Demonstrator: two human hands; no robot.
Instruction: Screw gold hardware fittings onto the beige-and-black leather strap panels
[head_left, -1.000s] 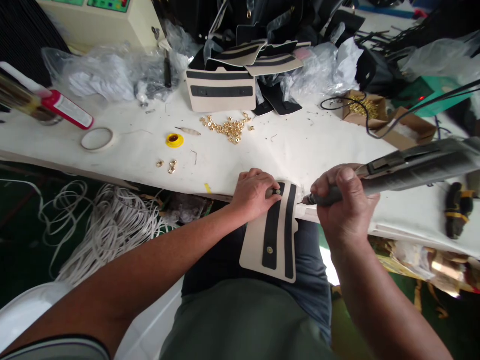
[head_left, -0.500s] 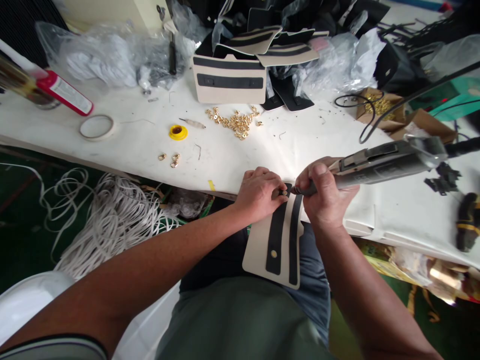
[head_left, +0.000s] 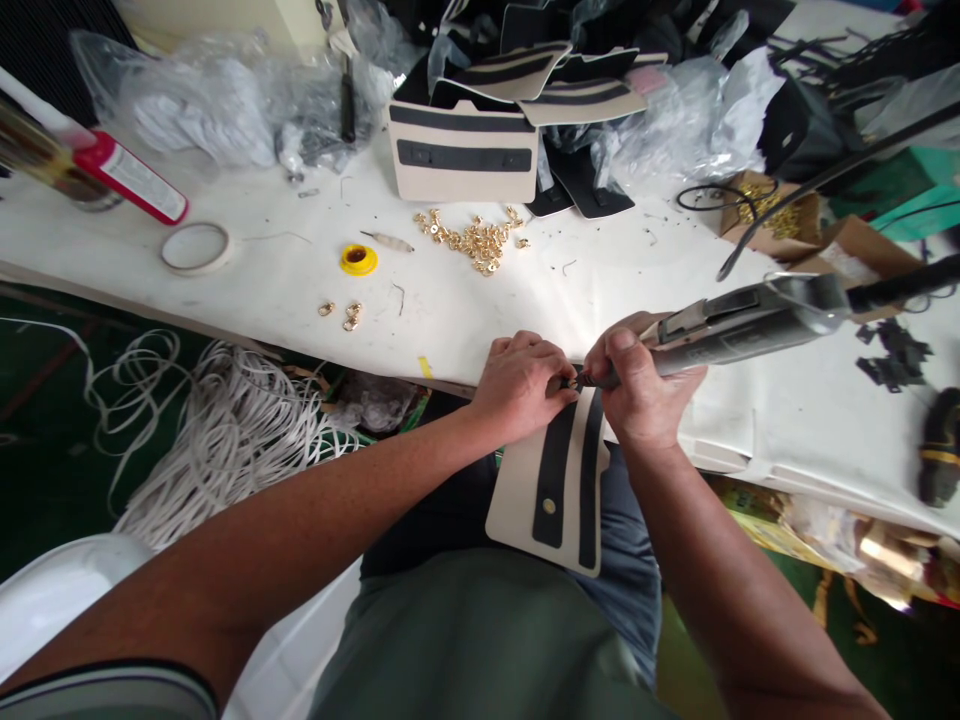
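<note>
You're working in a small bag-making workshop. Beyond your left hand [head_left: 521,385] lie a heap of small gold metal fittings [head_left: 476,240] and stacked beige panels with black stripes [head_left: 465,155] on a scuffed white worktable [head_left: 637,275]. Your right hand [head_left: 637,395] grips a grey powered hand tool [head_left: 742,325].

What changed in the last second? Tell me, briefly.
The right hand swung the power tool leftward, its tip going from the panel's right edge to the fitting pinched by the left hand. Left hand and panel stayed put on the lap.
</note>
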